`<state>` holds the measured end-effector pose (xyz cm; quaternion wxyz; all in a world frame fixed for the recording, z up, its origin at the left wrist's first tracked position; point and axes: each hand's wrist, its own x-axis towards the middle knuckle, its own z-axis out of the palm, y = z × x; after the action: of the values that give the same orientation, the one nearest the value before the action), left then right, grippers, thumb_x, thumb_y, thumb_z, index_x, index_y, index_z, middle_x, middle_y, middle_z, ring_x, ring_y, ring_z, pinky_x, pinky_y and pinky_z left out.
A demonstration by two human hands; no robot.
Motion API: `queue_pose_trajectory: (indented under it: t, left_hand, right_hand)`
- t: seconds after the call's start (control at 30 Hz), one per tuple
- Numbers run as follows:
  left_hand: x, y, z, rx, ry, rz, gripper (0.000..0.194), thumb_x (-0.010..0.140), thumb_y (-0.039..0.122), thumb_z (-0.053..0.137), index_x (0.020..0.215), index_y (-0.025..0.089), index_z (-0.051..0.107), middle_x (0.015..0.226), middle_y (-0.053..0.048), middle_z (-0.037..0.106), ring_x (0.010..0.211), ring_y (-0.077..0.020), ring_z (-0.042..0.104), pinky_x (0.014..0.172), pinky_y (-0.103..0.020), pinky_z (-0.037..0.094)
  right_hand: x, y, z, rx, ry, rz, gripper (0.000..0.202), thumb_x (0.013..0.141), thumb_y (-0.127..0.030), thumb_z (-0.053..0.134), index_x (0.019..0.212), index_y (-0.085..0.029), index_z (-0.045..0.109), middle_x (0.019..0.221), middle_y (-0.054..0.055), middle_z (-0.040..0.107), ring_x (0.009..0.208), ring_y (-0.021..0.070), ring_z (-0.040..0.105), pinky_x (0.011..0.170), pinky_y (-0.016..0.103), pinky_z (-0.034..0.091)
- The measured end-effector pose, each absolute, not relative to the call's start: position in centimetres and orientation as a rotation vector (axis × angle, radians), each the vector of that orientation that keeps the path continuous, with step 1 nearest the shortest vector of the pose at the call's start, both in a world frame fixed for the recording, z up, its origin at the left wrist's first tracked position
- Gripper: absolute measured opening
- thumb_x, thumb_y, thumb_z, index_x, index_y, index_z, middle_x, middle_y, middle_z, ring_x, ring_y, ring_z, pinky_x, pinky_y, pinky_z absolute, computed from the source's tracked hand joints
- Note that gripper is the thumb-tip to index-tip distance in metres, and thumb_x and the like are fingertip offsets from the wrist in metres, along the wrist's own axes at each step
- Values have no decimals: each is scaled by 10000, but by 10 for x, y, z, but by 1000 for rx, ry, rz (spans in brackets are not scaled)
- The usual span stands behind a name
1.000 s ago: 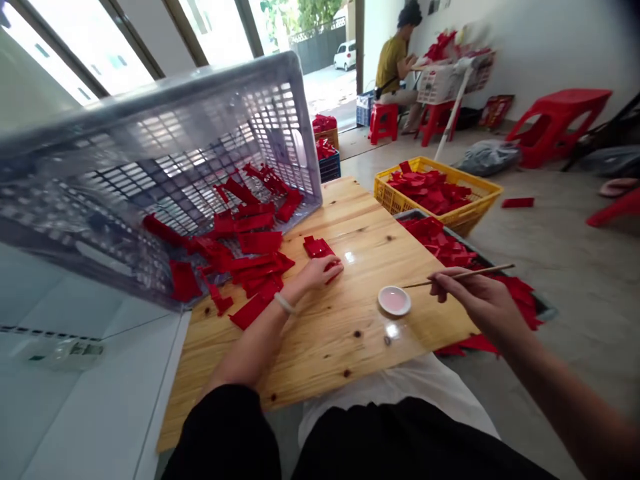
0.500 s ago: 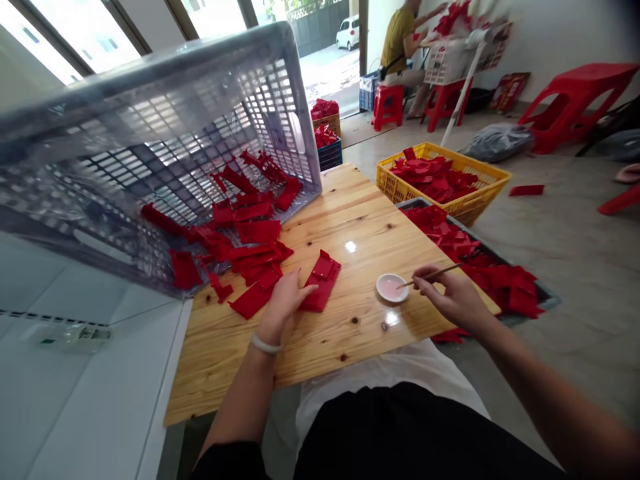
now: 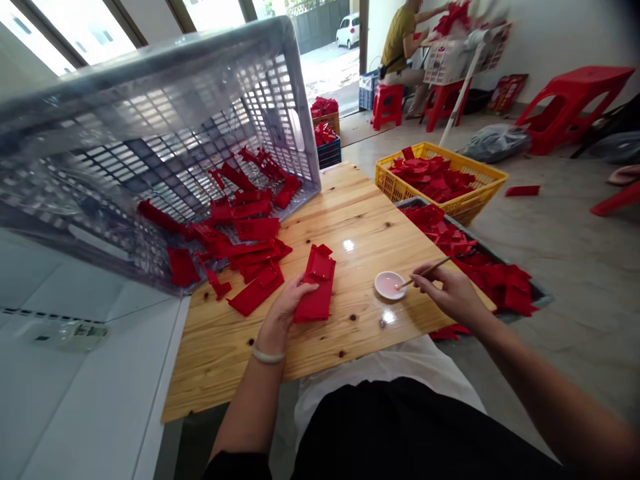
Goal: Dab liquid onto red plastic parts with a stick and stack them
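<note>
My left hand (image 3: 286,308) is closed on the left edge of a red plastic panel (image 3: 317,293), its thumb lying on top and the other fingers hidden beneath. A smaller raised red piece sits at the panel's far end. In my right hand (image 3: 447,291) is a thin wooden stick (image 3: 431,268), perhaps a brush, pinched between thumb and fingers. Its tip rests in a small white dish (image 3: 391,286) of pale pinkish liquid. Left of the panel, more red plastic parts (image 3: 257,289) lie in a loose heap that spills out of a tipped crate.
The grey crate (image 3: 305,127) lies on its side on the wooden table (image 3: 350,207). A yellow crate (image 3: 480,193) and a dark crate (image 3: 543,301), both full of red parts, stand to the right. Farther back, a person (image 3: 397,43) sits on a red stool (image 3: 387,107).
My left hand has taken hold of the red panel and turned it more upright, slightly nearer me. The stick's tip stays in the dish, its rear end tilted up a little more.
</note>
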<state>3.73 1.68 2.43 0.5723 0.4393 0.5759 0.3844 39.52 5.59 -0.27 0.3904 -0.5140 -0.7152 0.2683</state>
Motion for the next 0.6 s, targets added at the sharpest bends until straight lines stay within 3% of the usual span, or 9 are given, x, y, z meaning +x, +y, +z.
queue_pose_trajectory:
  t: [0.1, 0.27, 0.6]
  left_hand:
    - [53, -1, 29, 684, 1165, 1062, 499, 850, 389, 659, 1255, 98, 656, 1100, -183, 803, 946, -282, 783, 823, -352, 605]
    - [75, -12, 32, 279, 977, 1264, 581, 1090, 423, 312, 1359, 23, 636, 1052, -210, 816, 889, -277, 804, 783, -359, 630]
    - [89, -22, 45, 161, 915, 1332, 589, 1135, 445, 311, 1423, 38, 624, 1111, -199, 818, 959, -245, 813, 879, -335, 646]
  right_hand:
    - [394, 56, -6, -1327, -1790, 645, 463, 940, -674, 619, 873, -230, 734, 766, 68, 782, 624, 241, 745, 595, 344, 550]
    - [392, 58, -4, -1346, -1765, 563, 536, 932, -740, 620, 839, -226, 738, 717, 67, 764, 589, 225, 714, 572, 334, 521]
    - [394, 52, 10, -1367, -1761, 531, 529, 897, -754, 648, 812, -241, 744, 769, 66, 775, 621, 220, 694, 595, 350, 497]
